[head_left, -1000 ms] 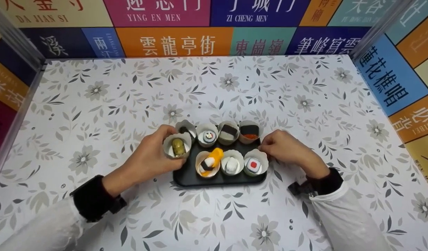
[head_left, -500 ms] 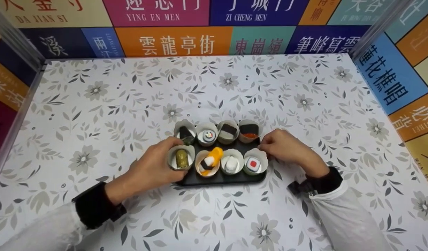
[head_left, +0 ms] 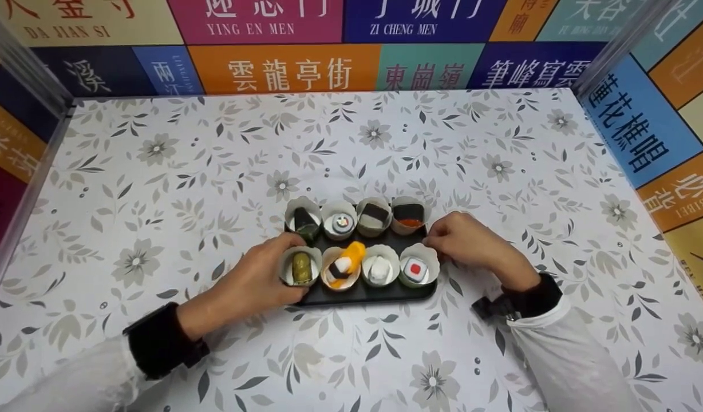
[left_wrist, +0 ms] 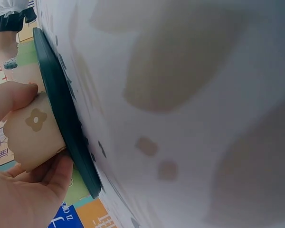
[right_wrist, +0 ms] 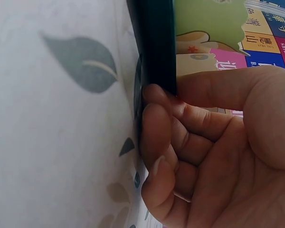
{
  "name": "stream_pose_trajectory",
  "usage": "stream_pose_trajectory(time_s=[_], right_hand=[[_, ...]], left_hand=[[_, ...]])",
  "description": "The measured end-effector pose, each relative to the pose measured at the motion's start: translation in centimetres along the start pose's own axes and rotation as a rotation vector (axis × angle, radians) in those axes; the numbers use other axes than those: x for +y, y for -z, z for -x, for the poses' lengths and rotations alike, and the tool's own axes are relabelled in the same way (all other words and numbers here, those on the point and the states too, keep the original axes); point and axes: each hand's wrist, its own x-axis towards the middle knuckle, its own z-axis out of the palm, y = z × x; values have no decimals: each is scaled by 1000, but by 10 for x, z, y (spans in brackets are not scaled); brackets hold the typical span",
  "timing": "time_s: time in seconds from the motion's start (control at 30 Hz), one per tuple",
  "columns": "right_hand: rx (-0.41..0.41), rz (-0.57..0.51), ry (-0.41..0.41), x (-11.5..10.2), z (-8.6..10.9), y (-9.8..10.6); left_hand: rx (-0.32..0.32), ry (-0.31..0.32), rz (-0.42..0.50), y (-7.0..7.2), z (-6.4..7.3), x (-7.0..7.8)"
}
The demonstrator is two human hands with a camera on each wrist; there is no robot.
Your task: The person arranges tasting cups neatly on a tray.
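My left hand [head_left: 260, 274] holds a scalloped paper cup [left_wrist: 33, 135] between thumb and fingers, at the front left corner of a black tray [head_left: 368, 296]. Inside it lies an olive-green toy roll [head_left: 301, 268]. In the left wrist view the cup's base is right at the tray. My right hand [head_left: 469, 243] pinches the tray's right edge, thumb above and curled fingers below in the right wrist view. Other cups stand on the tray in two rows, among them one with an orange-topped sushi piece [head_left: 348, 263] and one with a red-centred roll [head_left: 414, 269].
In the back row, cups hold a dark triangular piece [head_left: 305, 222], a round roll [head_left: 343, 223] and two black-banded pieces. A white floral tablecloth [head_left: 214, 143] spreads around the tray. Coloured panels with lettering [head_left: 288, 71] close off the back and sides.
My left hand has brought the cup with the olive-green roll toward me and slightly right, down to the tray's front left corner, beside the orange-topped piece. My right hand stays at the tray edge.
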Motion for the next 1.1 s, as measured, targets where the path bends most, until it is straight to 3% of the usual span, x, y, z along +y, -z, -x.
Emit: stream_pose_trajectory(time_s=[0.73, 0.9, 1.1], right_hand=[[0, 14, 42, 0, -3, 2], [-5, 23, 38, 2, -1, 3], [19, 47, 38, 7, 7, 8]], left_hand=[[-76, 17, -86, -2, -3, 3], [-66, -72, -134, 1, 0, 3], [44, -207, -174, 13, 12, 2]])
